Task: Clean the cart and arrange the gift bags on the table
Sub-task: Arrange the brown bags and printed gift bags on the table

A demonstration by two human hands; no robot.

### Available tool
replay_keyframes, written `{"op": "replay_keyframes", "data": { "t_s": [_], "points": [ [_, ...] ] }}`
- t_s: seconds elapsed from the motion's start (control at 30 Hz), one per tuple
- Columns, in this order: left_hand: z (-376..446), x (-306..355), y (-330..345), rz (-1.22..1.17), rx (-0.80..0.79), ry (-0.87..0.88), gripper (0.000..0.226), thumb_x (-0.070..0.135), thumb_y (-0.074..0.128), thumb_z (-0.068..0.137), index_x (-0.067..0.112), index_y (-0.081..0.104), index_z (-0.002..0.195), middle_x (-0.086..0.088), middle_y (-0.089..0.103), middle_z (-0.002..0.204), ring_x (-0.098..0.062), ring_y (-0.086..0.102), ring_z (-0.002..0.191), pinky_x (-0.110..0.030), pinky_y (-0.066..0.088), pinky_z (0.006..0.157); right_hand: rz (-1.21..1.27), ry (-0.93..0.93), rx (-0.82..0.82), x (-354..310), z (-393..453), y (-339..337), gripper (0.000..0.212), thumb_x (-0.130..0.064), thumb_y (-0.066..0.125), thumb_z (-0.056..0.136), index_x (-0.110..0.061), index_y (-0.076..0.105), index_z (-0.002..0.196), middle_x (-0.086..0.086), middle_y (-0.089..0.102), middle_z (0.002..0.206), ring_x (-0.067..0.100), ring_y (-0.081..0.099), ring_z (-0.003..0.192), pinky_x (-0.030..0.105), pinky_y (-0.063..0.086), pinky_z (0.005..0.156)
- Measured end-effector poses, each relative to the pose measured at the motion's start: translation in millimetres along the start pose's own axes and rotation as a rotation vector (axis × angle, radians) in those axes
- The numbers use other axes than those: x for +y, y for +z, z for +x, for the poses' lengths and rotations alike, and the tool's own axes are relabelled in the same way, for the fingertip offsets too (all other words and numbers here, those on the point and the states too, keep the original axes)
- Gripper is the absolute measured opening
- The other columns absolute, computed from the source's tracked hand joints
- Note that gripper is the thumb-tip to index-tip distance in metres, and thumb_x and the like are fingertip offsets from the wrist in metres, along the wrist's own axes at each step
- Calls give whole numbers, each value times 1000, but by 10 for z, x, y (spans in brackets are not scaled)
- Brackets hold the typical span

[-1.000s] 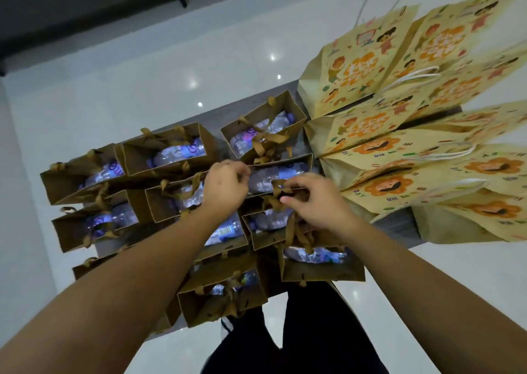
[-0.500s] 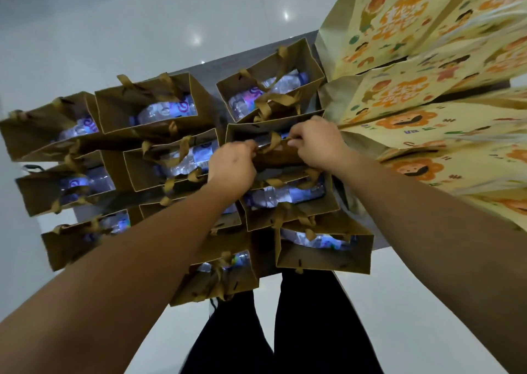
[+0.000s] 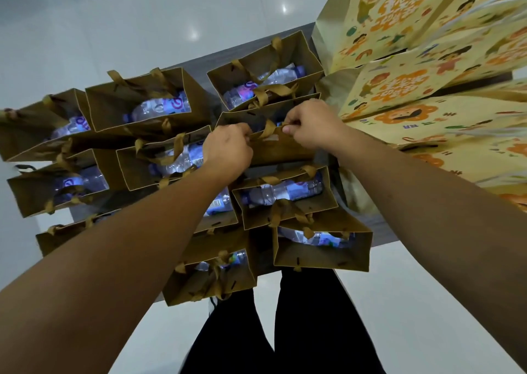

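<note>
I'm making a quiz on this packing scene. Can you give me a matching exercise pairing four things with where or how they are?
Things:
1. left hand
2. right hand
3. yellow cartoon-print bags
4. water bottle

Places or states:
A. stacked at the table's right side
B. lying inside a brown bag
C. grips the held brown gift bag's left rim
D. pinches that bag's ribbon handle

Pairs: 1-C, 2-D, 3-A, 4-B

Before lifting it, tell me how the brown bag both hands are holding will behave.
The brown paper bag probably keeps its shape; its walls stand creased and upright. Its ribbon handles look floppy. If it holds a water bottle like its neighbours, it may hang bottom-heavy and sway.
</note>
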State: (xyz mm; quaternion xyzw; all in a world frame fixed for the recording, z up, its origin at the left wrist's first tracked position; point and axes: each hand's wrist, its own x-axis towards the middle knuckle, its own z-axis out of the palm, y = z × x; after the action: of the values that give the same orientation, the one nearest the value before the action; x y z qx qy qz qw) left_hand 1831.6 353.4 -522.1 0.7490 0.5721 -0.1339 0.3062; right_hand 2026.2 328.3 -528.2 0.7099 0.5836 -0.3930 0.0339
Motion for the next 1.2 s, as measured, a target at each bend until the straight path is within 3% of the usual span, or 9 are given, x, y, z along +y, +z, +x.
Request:
{"op": "replay_keyframes", "data": {
  "t_s": [0.1,0.2,0.3,0.4,0.53,0.77,0.87,1.03,1.2],
  "points": [
    [-120,4,-48,21,-27,13,22,32,52,96,27,72,101,0,65,85,-26,61,86,-33,47,70,48,29,-25,20,-38,-12,30,-60,69,85,-30,75,82,-16,63,77,12,61,86,36,50,83],
    [-197,11,-64,10,217,57,35,44,47,100,21,70,89,-1,66,76,-25,62,75,-33,42,63,176,33,421,5,-134,-57,37,-58,59,93,-25,75,89,-8,67,74,13,63,74,30,46,69],
    [-60,41,-170,-162,413,-95,33,50,51,99,19,62,102,1,64,88,-20,59,78,-33,42,65,170,116,755,-124,-61,-279,31,-40,54,100,-14,69,111,5,68,99,23,62,91,31,40,73],
    [272,-3,-292,-292,395,-337,41,50,56,97,13,60,114,-8,69,101,-28,65,92,-39,52,77,73,240,588,-179,265,-472,39,-30,57,100,-5,55,130,17,58,123,33,55,115,37,43,88],
    [612,-75,-385,-285,268,-433,25,27,61,94,4,71,92,-15,71,92,-32,67,86,-34,48,68,34,365,363,-138,632,-510,25,-16,61,97,-1,63,117,18,64,120,34,61,114,32,42,77],
    [739,-129,-458,-193,353,-402,22,14,54,96,7,70,82,-14,67,85,-30,63,77,-33,41,61,183,371,496,-97,727,-310,20,-9,61,90,-5,71,108,16,68,108,34,64,102,32,50,78],
    [740,-148,-437,-244,404,-386,23,17,52,101,9,74,96,-9,64,85,-21,57,76,-22,36,55,246,365,518,-62,709,-213,22,-9,55,93,-7,71,109,17,66,109,34,63,101,29,41,73],
    [651,-136,-436,-385,453,-366,22,16,55,100,11,69,116,-6,69,101,-16,58,86,-27,42,73,257,272,516,-2,512,-153,25,-16,48,101,-12,67,115,14,67,104,31,62,99,28,37,74],
    [199,-110,-263,-243,435,-155,14,20,60,94,16,64,106,-6,62,105,-24,59,95,-32,44,73,280,168,417,35,-70,44,37,-21,60,86,-14,58,123,5,65,99,24,60,90,28,40,75]
  ]
}}
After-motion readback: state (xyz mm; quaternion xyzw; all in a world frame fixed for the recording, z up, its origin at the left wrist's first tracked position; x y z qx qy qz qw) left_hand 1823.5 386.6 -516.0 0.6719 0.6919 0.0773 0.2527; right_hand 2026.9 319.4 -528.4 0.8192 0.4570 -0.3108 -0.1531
